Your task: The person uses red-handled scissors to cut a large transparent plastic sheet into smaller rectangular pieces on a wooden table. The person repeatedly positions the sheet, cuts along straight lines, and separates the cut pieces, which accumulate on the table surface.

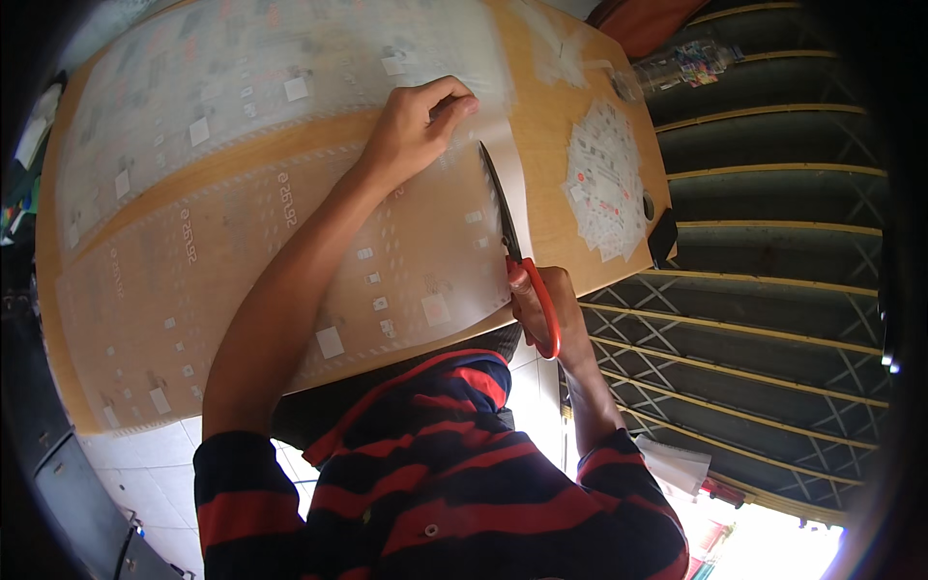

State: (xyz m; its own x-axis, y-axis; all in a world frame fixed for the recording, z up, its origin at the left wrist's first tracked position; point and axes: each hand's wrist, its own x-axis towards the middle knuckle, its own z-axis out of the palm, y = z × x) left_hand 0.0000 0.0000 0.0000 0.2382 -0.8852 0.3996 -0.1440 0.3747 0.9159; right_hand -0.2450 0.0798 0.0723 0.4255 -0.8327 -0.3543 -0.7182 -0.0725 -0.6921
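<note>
In the head view, your right hand [561, 296] is closed around the red looped handle of a pair of scissors with long dark metal blades [529, 268]. The blades point away from you along the right-hand part of a large translucent plastic sheet with printed marks and small white squares [213, 280], which spreads leftward from the scissors. Whether the blades are parted is hard to tell (they show as one narrow dark shape). A pale, smooth strip [515, 159] lies just right of the blades.

Your left hand [418, 126] is over the sheet, beyond the scissors' tip and a little to its left. Its fingers are curled, with the thumb near the index finger; you cannot tell from here whether they pinch the sheet. Your left forearm crosses above the sheet, left of the scissors.

Under all this is a yellow-brown wooden table [541, 184]. A second, whitish translucent printed sheet [319, 48] lies beyond the scissors and to the left. To the right of the scissors and slightly beyond them is a loose pile of thin white printed pieces [604, 184] (some bear red marks), with a flat black object [663, 238] near it at the table's corner. Farther right of the scissors stands a dark folding metal gate with yellow bars [773, 198]. Your navy-and-red striped shirt [435, 474] is on your side of the scissors.
</note>
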